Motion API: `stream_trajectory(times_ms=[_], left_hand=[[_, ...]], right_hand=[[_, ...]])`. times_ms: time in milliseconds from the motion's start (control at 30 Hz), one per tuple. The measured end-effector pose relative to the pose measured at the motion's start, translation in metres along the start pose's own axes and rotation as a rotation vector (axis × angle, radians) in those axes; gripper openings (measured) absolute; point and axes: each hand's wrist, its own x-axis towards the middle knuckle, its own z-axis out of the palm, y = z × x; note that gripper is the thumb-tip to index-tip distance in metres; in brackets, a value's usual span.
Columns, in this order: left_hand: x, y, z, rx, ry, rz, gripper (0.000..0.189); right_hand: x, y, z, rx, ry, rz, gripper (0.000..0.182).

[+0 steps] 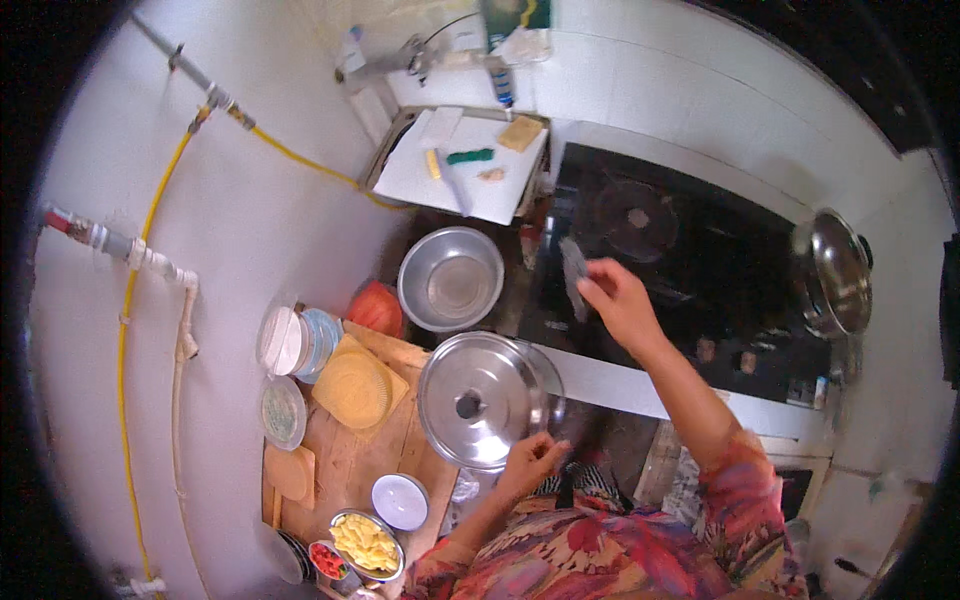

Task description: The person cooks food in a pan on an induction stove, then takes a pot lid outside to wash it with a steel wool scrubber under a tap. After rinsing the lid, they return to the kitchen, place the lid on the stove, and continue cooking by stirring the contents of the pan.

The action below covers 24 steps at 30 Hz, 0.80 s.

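My right hand [619,304] is over the left part of a black glass gas cooktop [720,315]. It grips a thin grey piece, which looks like a cloth or pad [574,281] and is slightly blurred. My left hand [529,461] is beside the lower right rim of a shiny steel lid [484,375] with a dark knob. The fingers are curled; whether they pinch anything cannot be made out. Behind the lid stands a wide aluminium basin [457,281], its inside showing bare metal.
A wooden table [360,457] at left bears a white bowl [400,501], a bowl of yellow pieces [365,541] and a small bowl of red pieces [328,560]. A white board [420,176] with small items lies at the back. A steel pan [832,274] stands right.
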Motion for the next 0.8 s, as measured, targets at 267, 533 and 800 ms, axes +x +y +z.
stream_trajectory(times_ms=[267,533,800], left_hand=[[0.001,-0.011,-0.068,-0.097,0.241,-0.127,0.037],[0.023,-0.010,-0.091,-0.157,0.229,-0.150,0.030],[0.035,0.018,-0.061,-0.048,-0.015,-0.083,0.031]], right_hand=[[0.215,0.022,0.124,-0.463,0.162,-0.044,0.046],[0.079,0.029,0.139,-0.267,0.070,-0.310,0.027],[-0.176,0.114,0.016,-0.557,0.370,0.235,0.024]])
